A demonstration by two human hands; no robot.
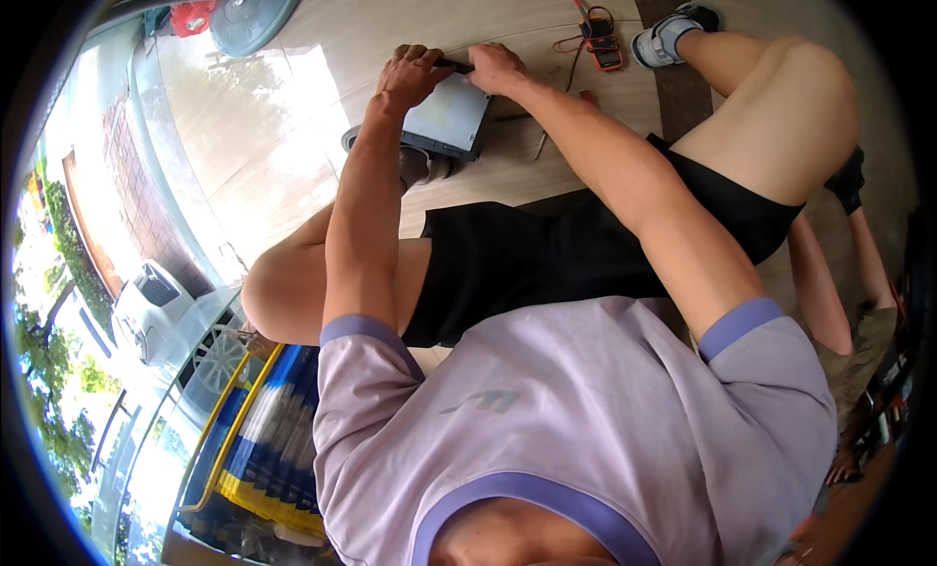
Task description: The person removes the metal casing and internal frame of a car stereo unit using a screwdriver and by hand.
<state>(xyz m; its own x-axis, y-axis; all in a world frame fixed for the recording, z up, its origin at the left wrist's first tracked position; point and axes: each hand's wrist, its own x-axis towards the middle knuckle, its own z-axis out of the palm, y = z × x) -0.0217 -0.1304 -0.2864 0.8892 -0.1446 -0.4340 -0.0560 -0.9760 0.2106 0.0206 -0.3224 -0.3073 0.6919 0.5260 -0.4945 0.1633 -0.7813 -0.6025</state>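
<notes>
A flat, box-shaped case (451, 115) with a pale silver top and dark lower edge lies on the floor between my feet. At its far edge, a black bar-like piece (453, 65) spans the gap between my hands. My left hand (413, 76) is closed over the left end of this piece, fingers bent. My right hand (496, 69) grips the right end, its fingers curled and partly hidden. Whether the black piece is attached to the case, I cannot tell.
An orange-and-black multimeter (603, 49) with leads lies at the far right. A thin metal-shafted tool (541, 146) rests right of the case. A round translucent base (256, 20) stands far left. Glass lies along the left, and another person's arm (818, 283) is at the right.
</notes>
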